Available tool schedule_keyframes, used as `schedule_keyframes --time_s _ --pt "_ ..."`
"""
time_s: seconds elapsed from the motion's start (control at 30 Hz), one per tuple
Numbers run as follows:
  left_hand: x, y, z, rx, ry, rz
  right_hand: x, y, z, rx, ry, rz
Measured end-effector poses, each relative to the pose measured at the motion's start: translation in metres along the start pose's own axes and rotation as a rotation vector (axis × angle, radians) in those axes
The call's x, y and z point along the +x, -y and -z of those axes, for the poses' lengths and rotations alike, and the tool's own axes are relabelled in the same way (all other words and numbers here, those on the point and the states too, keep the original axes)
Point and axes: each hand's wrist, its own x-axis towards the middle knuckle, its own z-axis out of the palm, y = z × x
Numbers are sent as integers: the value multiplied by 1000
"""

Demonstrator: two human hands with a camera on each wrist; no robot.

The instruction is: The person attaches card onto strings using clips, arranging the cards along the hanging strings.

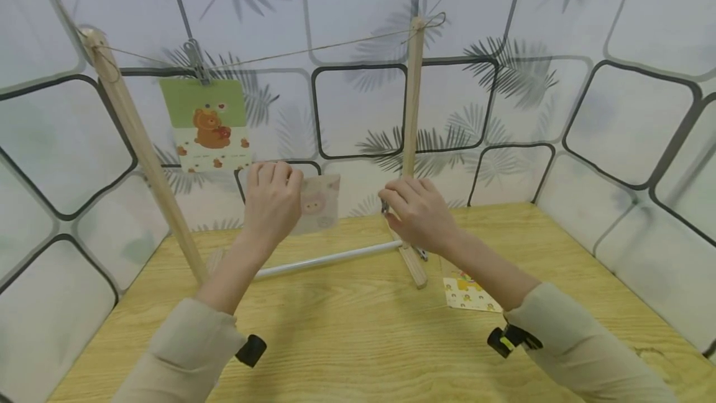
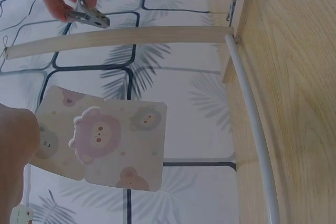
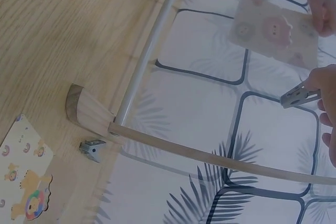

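My left hand point(image 1: 273, 201) holds up a pale card point(image 1: 323, 204) by its side, above the table and below a string point(image 1: 313, 50). In the left wrist view, a pink cartoon bear is printed on that card point(image 2: 142, 148). To the right, near the right post, my right hand point(image 1: 422, 215) pinches a metal clip point(image 3: 300, 96) between thumb and fingers, apart from the card. A green and cream bear card point(image 1: 209, 135) hangs from the string at the left, gripped by another metal clip point(image 1: 196, 62).
Two wooden posts, left point(image 1: 148, 154) and right point(image 1: 413, 98), carry the string. A pale rod point(image 1: 330, 260) joins their feet. On the table point(image 1: 347, 334) at right lie a lion-patterned card point(image 3: 23, 177) and a loose metal clip point(image 3: 92, 149). Patterned cloth walls point(image 1: 363, 111) stand behind.
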Motion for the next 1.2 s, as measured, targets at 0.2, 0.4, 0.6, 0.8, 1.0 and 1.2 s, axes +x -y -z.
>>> schedule_keyframes --time_s 0.2,0.4,0.6,0.8,1.0,1.2 --pt "6 2 1 8 3 30 7 -4 1 -11 -9 -20" --pt "14 7 5 27 -12 49 17 -7 4 -21 -7 -38" --pt "21 12 6 48 -6 55 31 -15 9 -36 7 -48" --pt "31 16 7 40 -75 67 45 -22 12 -59 -14 -47" --pt "39 20 10 44 -80 83 56 -25 12 -51 -44 -37" --pt "46 24 12 38 -88 108 67 -26 13 -67 -39 -37"
